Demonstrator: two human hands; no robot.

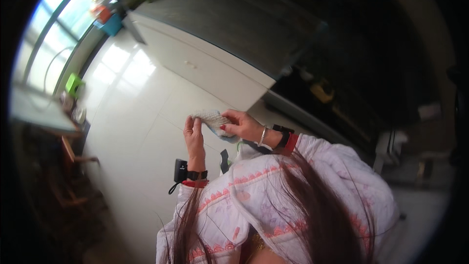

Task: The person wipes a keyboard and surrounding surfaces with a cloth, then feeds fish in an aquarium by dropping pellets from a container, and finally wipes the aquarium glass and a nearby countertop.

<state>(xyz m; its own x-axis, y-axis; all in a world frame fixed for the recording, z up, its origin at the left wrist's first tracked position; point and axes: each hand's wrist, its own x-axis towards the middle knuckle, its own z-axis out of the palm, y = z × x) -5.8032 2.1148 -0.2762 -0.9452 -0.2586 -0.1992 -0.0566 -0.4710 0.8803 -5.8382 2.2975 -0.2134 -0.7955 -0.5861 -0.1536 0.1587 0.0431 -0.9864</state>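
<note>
Between my two hands is a small off-white knitted piece (212, 120) with blue along its lower edge; its exact kind cannot be told. My left hand (193, 135) pinches its left end between the fingers, pointing up. On the opposite end, my right hand (240, 126) grips it from the side with thumb and fingers, covering part of the knit. The piece is held in the air in front of my quilted jacket (253, 183). A black strap with a small black device (180, 170) is on my left wrist, and a silver bangle (262, 135) circles the right one.
Glossy pale floor tiles (135, 128) spread below my hands. A long white cabinet (205, 60) with a dark top (238, 25) runs along the far side. At left are a window (55, 40), a green stool (74, 85), a table (40, 112) and a wooden chair (71, 150). A blue bin (111, 25) stands farther off.
</note>
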